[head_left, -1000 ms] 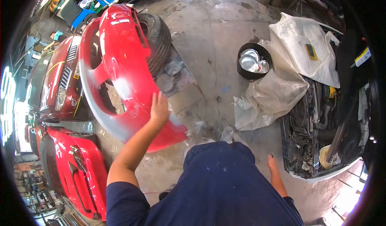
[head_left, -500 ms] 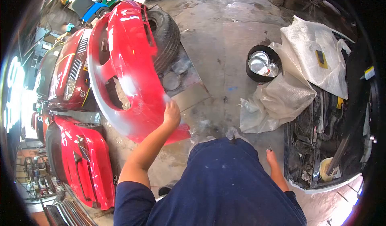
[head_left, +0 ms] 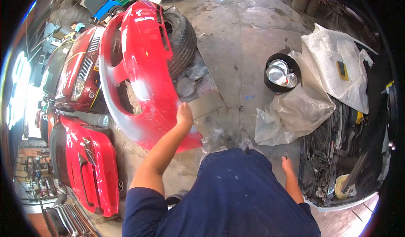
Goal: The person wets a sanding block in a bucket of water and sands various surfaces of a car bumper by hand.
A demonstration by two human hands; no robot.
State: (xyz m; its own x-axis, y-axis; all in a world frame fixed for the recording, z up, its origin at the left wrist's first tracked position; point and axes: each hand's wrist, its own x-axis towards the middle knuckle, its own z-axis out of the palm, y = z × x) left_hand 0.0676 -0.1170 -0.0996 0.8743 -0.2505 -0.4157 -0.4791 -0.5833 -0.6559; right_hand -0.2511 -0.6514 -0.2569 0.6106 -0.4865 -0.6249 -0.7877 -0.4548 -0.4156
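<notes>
"Head camera: where do you have the bumper cover [head_left: 154,91]?"

"On my left, red with whitish-grey patches, running from the far end to near the wearer. A black tire [head_left: 184,43] sits just right of it, partly hidden by its far half."

"And the left hand [head_left: 184,116]?"

"Lying on the cover's right edge, toward the near end. The fingertips are turned away from me, so I can't tell whether it grips or merely rests."

"The right hand [head_left: 287,165]?"

"Near, on the right, well apart from the cover. I see it closed about a small dark item [head_left: 285,154] (too tiny from my seat to name)."

"What else is on that side?"

"An exposed engine bay [head_left: 331,152], with a translucent bubble-wrap sheet [head_left: 284,110] spread by its far end. Just left of the sheet, a round black tub [head_left: 292,60] holds silvery round containers [head_left: 277,73] on the concrete floor [head_left: 228,38]."

"Far left?"

"A dark red car [head_left: 71,68] with an upright-slotted grille, its front toward the cover. Nearer, I have some bright red bodywork [head_left: 103,169], apart from the cover."
</notes>
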